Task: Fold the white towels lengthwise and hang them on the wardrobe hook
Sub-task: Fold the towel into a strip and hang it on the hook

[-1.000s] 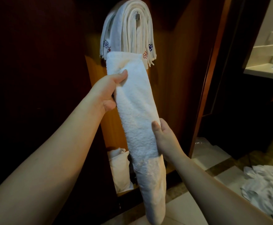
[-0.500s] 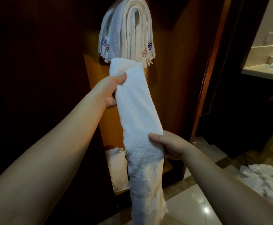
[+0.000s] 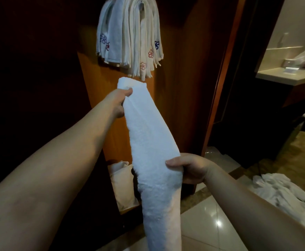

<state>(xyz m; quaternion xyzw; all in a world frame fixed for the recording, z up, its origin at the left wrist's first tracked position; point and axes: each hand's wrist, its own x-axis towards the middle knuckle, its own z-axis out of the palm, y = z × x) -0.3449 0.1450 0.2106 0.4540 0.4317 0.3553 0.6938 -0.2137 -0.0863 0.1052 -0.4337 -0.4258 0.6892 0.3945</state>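
Observation:
A long white towel [image 3: 148, 134], folded into a narrow strip, stretches from below the hook down past the frame's bottom. My left hand [image 3: 120, 101] grips its upper end, thumb on top. My right hand [image 3: 188, 168] grips its right edge near the middle, thumb across the front. Above, several folded white towels [image 3: 131, 37] with small embroidered flowers hang over the wardrobe hook [image 3: 141, 5], which is mostly hidden by them. The held towel's top sits just below their fringed ends.
The wooden wardrobe panel [image 3: 180, 87] stands behind the towels. A pale bag [image 3: 122, 185] sits on the wardrobe floor. A heap of white towels [image 3: 282, 191] lies on the tiled floor at right. A bathroom counter [image 3: 289, 77] is at far right.
The held towel's top has dropped lower, away from the hanging towels. My right hand turned from touching the towel's edge to gripping it, thumb across the front.

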